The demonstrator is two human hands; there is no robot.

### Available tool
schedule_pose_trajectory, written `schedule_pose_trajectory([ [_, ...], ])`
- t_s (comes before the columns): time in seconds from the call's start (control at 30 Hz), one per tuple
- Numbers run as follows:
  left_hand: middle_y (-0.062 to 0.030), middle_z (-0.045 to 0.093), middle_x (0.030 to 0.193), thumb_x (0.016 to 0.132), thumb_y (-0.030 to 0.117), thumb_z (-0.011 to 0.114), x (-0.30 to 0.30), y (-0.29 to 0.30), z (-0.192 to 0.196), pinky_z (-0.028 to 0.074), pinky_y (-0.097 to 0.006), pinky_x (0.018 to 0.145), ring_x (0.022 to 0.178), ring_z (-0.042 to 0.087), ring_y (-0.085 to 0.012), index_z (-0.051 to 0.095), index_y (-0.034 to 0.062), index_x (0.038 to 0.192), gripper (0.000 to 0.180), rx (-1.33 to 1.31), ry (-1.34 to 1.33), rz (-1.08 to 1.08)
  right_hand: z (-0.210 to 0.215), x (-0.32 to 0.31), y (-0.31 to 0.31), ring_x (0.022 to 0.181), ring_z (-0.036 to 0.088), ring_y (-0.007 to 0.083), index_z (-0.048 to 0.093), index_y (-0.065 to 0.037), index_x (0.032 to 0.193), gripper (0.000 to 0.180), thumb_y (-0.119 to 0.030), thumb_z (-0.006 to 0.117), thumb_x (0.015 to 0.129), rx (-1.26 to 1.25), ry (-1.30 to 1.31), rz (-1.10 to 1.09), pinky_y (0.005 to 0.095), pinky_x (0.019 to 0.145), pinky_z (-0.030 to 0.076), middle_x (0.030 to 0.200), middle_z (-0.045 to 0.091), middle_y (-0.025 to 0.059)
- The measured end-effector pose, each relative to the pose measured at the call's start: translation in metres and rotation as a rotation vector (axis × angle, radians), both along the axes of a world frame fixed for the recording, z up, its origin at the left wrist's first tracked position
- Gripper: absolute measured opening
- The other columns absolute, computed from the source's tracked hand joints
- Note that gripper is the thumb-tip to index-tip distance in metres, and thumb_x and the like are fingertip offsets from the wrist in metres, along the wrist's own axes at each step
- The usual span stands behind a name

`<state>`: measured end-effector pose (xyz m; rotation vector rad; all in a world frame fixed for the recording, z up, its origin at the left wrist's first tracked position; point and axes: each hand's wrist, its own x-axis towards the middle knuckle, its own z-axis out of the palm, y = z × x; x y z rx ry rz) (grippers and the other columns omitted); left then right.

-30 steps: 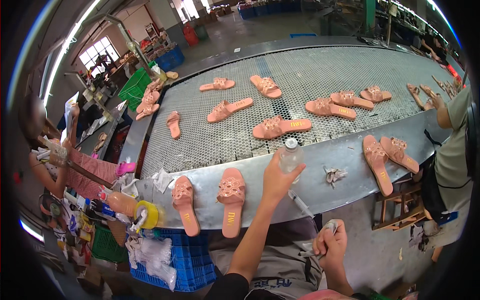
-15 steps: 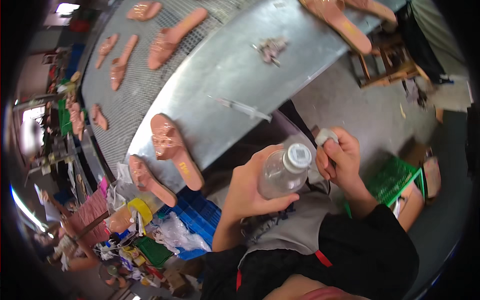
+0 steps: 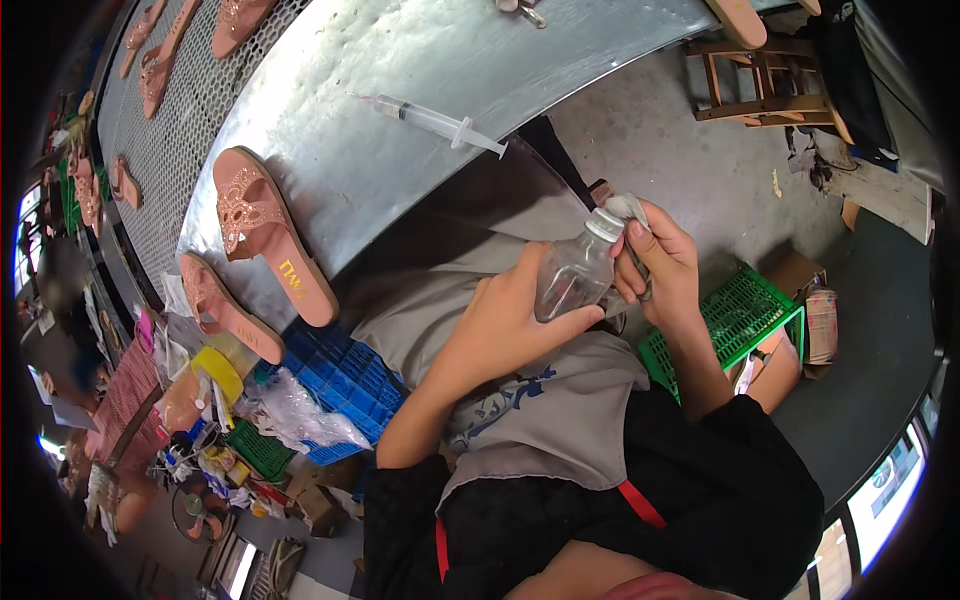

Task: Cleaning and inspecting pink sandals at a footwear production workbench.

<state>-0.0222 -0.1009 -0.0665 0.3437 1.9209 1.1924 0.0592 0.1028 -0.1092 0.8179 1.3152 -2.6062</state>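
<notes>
A clear bottle with a white cap is tilted over my lap, and my left hand is wrapped round its body. Pinched in my right hand is a small pale grey cloth, held right against the cap; part of it hangs below the fingers. On the metal table's near side lies a syringe, plunger end toward me. Left of it, a pink slide sandal sits by the table edge, with a second pink sandal beside it.
More pink sandals lie on a mesh conveyor beyond the metal table. Blue crates and a plastic bag stand at lower left. A green basket is at my right, a wooden stool farther off.
My right hand has brought the cloth to the bottle's cap, where before it was apart. The bottle has turned so its cap points less toward my head. The view has shifted.
</notes>
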Motion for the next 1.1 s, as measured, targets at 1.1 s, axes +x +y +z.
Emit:
schedule_pose_trajectory([
  [1.1,-0.0238,0.063,0.131,0.076,0.034,0.088,-0.069,0.043,0.039,0.051,-0.048,0.101,0.121,0.062,-0.0432,0.054,-0.0005,0.135,0.076,0.477,0.809,0.238,-0.075,0.009,0.074,0.081,0.064,0.0108,0.060,-0.007,0.134,0.031,-0.026,0.055,0.111,0.175,-0.151,-0.522,0.0273,0.073,0.055,0.115,0.068,0.0047],
])
